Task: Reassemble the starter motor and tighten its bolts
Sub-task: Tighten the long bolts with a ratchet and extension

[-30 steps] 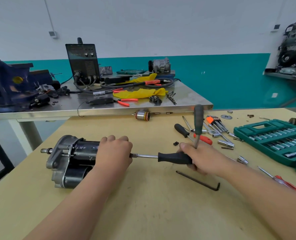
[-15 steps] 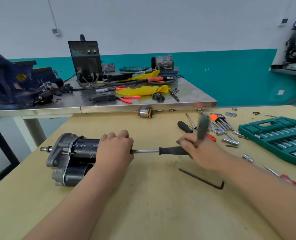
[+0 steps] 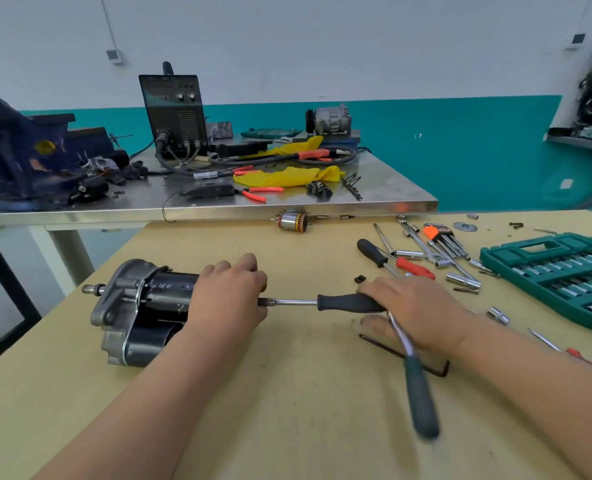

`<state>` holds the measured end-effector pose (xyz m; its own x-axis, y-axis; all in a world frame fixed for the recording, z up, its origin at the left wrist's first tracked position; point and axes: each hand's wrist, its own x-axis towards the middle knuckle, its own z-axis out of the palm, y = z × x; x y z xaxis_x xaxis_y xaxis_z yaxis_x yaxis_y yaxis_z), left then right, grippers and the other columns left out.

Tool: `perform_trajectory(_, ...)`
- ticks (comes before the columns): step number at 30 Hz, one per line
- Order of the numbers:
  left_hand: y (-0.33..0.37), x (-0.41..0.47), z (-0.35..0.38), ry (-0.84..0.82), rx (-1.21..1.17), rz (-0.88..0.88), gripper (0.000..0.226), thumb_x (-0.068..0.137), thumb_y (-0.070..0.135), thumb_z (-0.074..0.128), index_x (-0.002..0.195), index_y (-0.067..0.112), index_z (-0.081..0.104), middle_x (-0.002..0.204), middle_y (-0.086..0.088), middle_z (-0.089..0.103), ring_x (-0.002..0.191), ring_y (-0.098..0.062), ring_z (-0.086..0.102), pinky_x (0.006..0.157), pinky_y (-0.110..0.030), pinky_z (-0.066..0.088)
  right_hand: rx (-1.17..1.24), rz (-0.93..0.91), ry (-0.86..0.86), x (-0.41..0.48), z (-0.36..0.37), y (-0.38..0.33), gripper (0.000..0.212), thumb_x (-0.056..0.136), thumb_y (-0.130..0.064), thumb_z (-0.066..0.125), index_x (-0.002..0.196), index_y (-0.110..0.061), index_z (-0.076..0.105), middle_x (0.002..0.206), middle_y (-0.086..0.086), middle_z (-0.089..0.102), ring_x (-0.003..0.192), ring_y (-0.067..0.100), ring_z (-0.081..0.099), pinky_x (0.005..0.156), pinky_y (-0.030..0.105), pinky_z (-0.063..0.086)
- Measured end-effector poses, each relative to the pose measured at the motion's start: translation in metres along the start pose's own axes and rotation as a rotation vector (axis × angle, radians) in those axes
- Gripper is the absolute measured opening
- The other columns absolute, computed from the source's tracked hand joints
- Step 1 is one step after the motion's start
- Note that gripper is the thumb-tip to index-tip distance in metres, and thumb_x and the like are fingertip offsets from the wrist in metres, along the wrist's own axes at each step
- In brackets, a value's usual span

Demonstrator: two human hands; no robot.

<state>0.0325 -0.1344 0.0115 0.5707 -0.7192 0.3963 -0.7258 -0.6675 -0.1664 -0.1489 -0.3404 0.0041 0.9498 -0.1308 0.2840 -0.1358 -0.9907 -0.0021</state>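
Observation:
The black and grey starter motor (image 3: 138, 310) lies on its side on the wooden table (image 3: 287, 410), shaft end to the left. My left hand (image 3: 227, 299) grips its right end from above. A black-handled driver (image 3: 343, 302) runs level from the motor's end to my right hand (image 3: 416, 308), which holds the handle's rear. A ratchet handle (image 3: 419, 393) sticks out from under that hand toward me, blurred. The bolt at the driver's tip is hidden by my left hand.
A black hex key (image 3: 436, 370) lies under my right wrist. A green socket case (image 3: 551, 271) stands at the right, with loose sockets, screwdrivers and a hex key set (image 3: 440, 237) behind my right hand. An armature (image 3: 292, 221) lies by the steel bench (image 3: 322, 206).
The ratchet handle has swung from pointing up, over and down to point toward me. My right hand turned with it on the driver. My left hand stayed on the motor.

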Motion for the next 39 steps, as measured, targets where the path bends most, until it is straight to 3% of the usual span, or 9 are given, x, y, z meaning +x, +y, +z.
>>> perform_trajectory(3, -0.006, -0.001, -0.001, 0.061, -0.061, -0.040, 0.024, 0.082, 0.037, 0.066, 0.103, 0.028, 0.067, 0.104, 0.009, 0.051, 0.078, -0.018, 0.041, 0.072, -0.028, 0.028, 0.023, 0.051, -0.103, 0.008, 0.001, 0.002, 0.041, 0.097, -0.053, 0.040, 0.128, -0.029, 0.051, 0.115, -0.009, 0.061, 0.098, 0.015, 0.060, 0.081, 0.035, 0.050)
perform_trajectory(6, -0.007, 0.000, 0.001, 0.031, -0.062, -0.028, 0.027, 0.080, 0.036, 0.067, 0.106, 0.028, 0.065, 0.105, 0.008, 0.049, 0.077, -0.019, 0.042, 0.072, -0.028, 0.027, 0.698, 0.364, -0.120, 0.015, 0.010, -0.004, 0.041, 0.095, -0.057, 0.036, 0.081, -0.028, 0.061, 0.067, -0.009, 0.057, 0.062, 0.010, 0.054, 0.058, 0.025, 0.043)
perform_trajectory(9, -0.007, -0.002, 0.001, 0.027, -0.067, -0.015, 0.030, 0.079, 0.035, 0.068, 0.108, 0.027, 0.065, 0.105, 0.007, 0.047, 0.077, -0.019, 0.042, 0.072, -0.028, 0.028, 1.042, 0.564, -0.310, 0.017, 0.004, -0.002, 0.056, 0.095, -0.061, 0.036, 0.076, -0.018, 0.065, 0.051, -0.002, 0.044, 0.038, 0.013, 0.030, 0.041, 0.020, 0.027)
perform_trajectory(20, -0.053, -0.011, -0.021, -0.218, -0.106, 0.025, 0.072, 0.065, 0.065, 0.061, 0.131, 0.045, 0.041, 0.107, 0.017, 0.052, 0.102, -0.015, 0.047, 0.100, -0.035, 0.034, 0.946, 0.457, -0.148, 0.009, 0.011, -0.010, 0.049, 0.100, -0.053, 0.028, 0.090, -0.027, 0.069, 0.055, -0.007, 0.051, 0.043, 0.009, 0.039, 0.043, 0.021, 0.034)
perform_trajectory(24, -0.054, -0.014, -0.018, -0.109, -0.196, 0.012, 0.062, 0.066, 0.058, 0.066, 0.123, 0.043, 0.048, 0.098, 0.018, 0.054, 0.095, -0.012, 0.046, 0.086, -0.033, 0.033, 0.297, 0.160, -0.121, 0.000, 0.005, -0.007, 0.019, 0.098, -0.051, 0.037, 0.109, -0.043, 0.050, 0.093, -0.020, 0.058, 0.081, -0.001, 0.055, 0.063, 0.013, 0.039)
perform_trajectory(26, -0.058, -0.015, -0.016, -0.067, -0.241, -0.005, 0.063, 0.064, 0.056, 0.069, 0.122, 0.043, 0.051, 0.098, 0.019, 0.054, 0.094, -0.012, 0.046, 0.086, -0.033, 0.032, -0.020, 0.027, -0.170, 0.000, 0.004, -0.004, 0.035, 0.096, -0.058, 0.035, 0.126, -0.043, 0.040, 0.111, -0.019, 0.053, 0.095, 0.005, 0.056, 0.072, 0.017, 0.044)
perform_trajectory(31, -0.051, -0.014, -0.010, -0.032, -0.223, 0.017, 0.061, 0.066, 0.055, 0.068, 0.123, 0.042, 0.051, 0.099, 0.020, 0.055, 0.096, -0.011, 0.045, 0.095, -0.033, 0.034, 0.793, 0.350, -0.081, 0.002, 0.006, -0.011, 0.032, 0.099, -0.046, 0.039, 0.085, -0.029, 0.062, 0.062, -0.011, 0.054, 0.051, 0.009, 0.046, 0.050, 0.026, 0.041)
perform_trajectory(34, -0.050, -0.013, -0.008, -0.053, -0.204, 0.037, 0.060, 0.067, 0.057, 0.066, 0.123, 0.043, 0.051, 0.102, 0.020, 0.056, 0.099, -0.010, 0.046, 0.096, -0.033, 0.033, 1.214, 0.704, -0.345, 0.004, 0.001, -0.013, 0.049, 0.099, -0.050, 0.041, 0.084, -0.014, 0.071, 0.051, -0.001, 0.038, 0.037, 0.012, 0.023, 0.037, 0.018, 0.021)
perform_trajectory(39, -0.054, -0.017, -0.007, 0.020, -0.257, 0.009, 0.056, 0.065, 0.054, 0.068, 0.118, 0.041, 0.055, 0.094, 0.022, 0.053, 0.091, -0.008, 0.041, 0.091, -0.034, 0.033, 0.834, 0.446, -0.228, -0.002, -0.001, -0.016, 0.040, 0.097, -0.053, 0.034, 0.086, -0.026, 0.062, 0.062, -0.009, 0.052, 0.050, 0.012, 0.044, 0.045, 0.021, 0.031)
